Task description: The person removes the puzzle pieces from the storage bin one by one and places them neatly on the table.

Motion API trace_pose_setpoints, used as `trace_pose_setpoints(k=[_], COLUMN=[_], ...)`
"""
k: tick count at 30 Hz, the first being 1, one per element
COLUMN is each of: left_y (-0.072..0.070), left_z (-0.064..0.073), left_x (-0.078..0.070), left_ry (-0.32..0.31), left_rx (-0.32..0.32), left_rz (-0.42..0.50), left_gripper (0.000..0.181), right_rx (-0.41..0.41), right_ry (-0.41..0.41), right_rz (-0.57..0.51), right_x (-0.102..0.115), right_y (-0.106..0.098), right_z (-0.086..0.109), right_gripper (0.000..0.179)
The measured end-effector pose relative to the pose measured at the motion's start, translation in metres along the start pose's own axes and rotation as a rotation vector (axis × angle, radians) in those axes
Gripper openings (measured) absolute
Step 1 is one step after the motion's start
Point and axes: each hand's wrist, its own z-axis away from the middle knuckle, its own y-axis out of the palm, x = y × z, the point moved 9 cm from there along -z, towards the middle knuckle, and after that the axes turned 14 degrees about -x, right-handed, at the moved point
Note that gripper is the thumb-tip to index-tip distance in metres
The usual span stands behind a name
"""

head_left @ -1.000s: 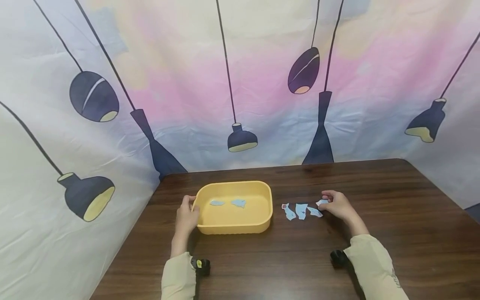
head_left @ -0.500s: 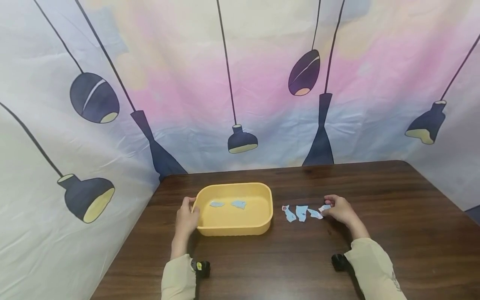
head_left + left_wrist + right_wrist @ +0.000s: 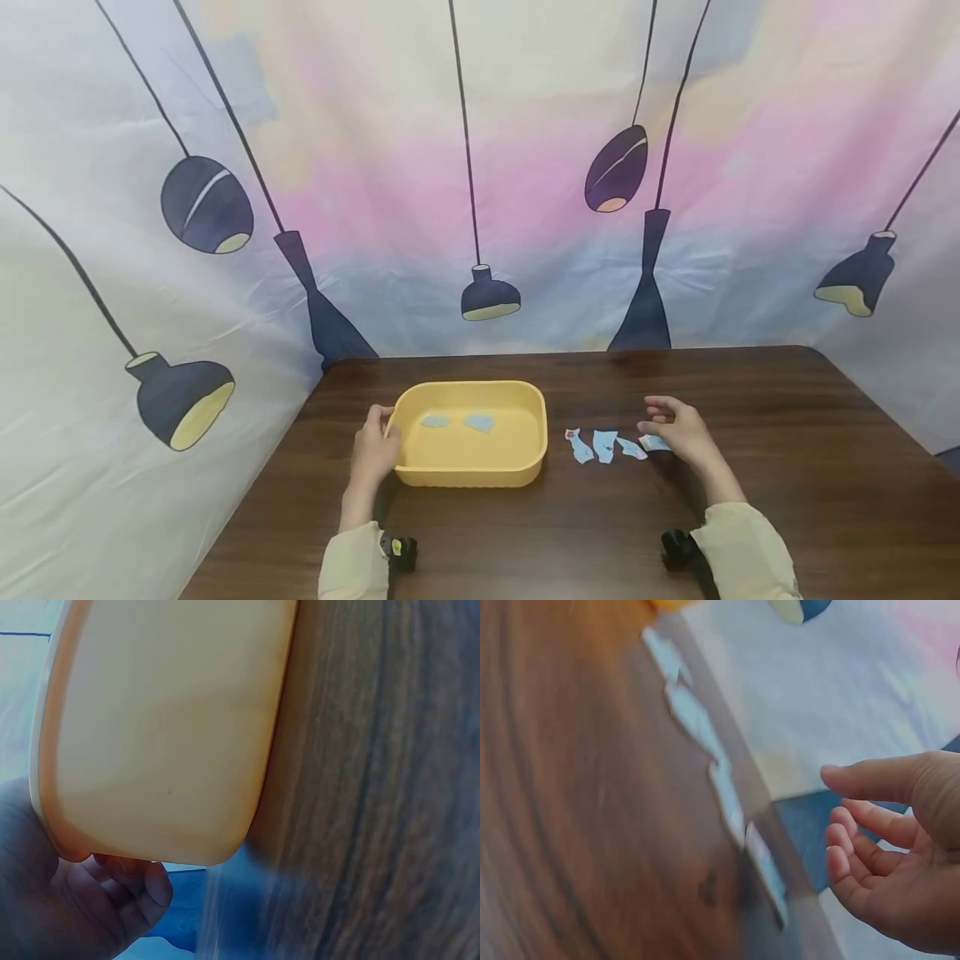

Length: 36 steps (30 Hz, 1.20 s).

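Observation:
My left hand [image 3: 375,448] holds the left end of a yellow plastic tub [image 3: 468,477]. In the left wrist view, the thumb side of the hand is at the tub's rim [image 3: 45,735] and curled fingers [image 3: 150,896] lie against its end wall. Two flat light-blue pieces, one of them a ragged piece [image 3: 478,422], lie inside the tub. Several more irregular pieces stand in a row on the table, right of the tub. Over the rightmost piece [image 3: 654,442] hovers my right hand [image 3: 900,847], its fingers loosely bent and nothing between thumb and fingertips.
The dark wooden table [image 3: 540,542] runs back to a hanging cloth [image 3: 390,208] printed with lamps. Left of the rightmost piece lie a narrow piece [image 3: 631,448], a wider piece [image 3: 604,446] and a piece with a red mark [image 3: 581,450]. Black wrist cameras sit at both sleeves.
My right hand has let go of the rightmost piece and lifted slightly off it. The head view has tilted up a little. My left hand keeps its hold on the tub.

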Motion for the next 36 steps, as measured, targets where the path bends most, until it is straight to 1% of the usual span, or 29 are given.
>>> trace_pose_setpoints(k=[4,6,9,12,15,17,21,23,25,28,31,36], left_y=[-0.006,-0.006,-0.002,0.003,0.007,0.011,0.013,0.011,0.007,0.004,0.003,0.0], left_z=[-0.003,-0.003,-0.002,-0.001,-0.002,-0.003,-0.005,-0.007,-0.008,-0.009,-0.006,0.002], left_x=[0.002,0.003,0.005,0.005,0.002,-0.001,-0.004,-0.004,-0.004,-0.005,-0.004,0.003], left_ry=[0.018,0.018,0.003,-0.009,-0.006,0.002,0.002,-0.003,-0.001,0.021,0.033,0.001], left_rx=[-0.017,-0.021,-0.011,-0.009,-0.02,-0.014,-0.007,-0.022,-0.037,-0.049,-0.043,-0.028], left_rz=[-0.006,-0.003,0.005,0.019,0.027,0.037,0.054,0.051,0.048,0.032,0.024,0.028], left_gripper=[0.036,0.036,0.036,0.035,0.035,0.036,0.037,0.036,0.035,0.035,0.035,0.036], right_rx=[-0.033,-0.039,-0.033,-0.001,0.03,0.037,0.055,0.081,0.106,0.135,0.167,0.238], right_ry=[-0.045,-0.064,-0.103,-0.153,-0.188,-0.195,-0.2,-0.206,-0.22,-0.225,-0.204,-0.122], right_rz=[-0.052,-0.086,-0.129,-0.179,-0.218,-0.222,-0.185,-0.173,-0.179,-0.198,-0.208,-0.209], right_x=[0.028,0.043,0.066,0.089,0.109,0.118,0.128,0.132,0.136,0.138,0.137,0.134], right_y=[0.015,0.025,0.043,0.065,0.087,0.1,0.124,0.136,0.146,0.158,0.17,0.191], right_z=[0.004,0.006,0.009,0.012,0.013,0.011,0.007,0.006,0.005,0.005,0.006,0.007], right_gripper=[0.05,0.048,0.045,0.042,0.04,0.039,0.038,0.038,0.039,0.039,0.039,0.041])
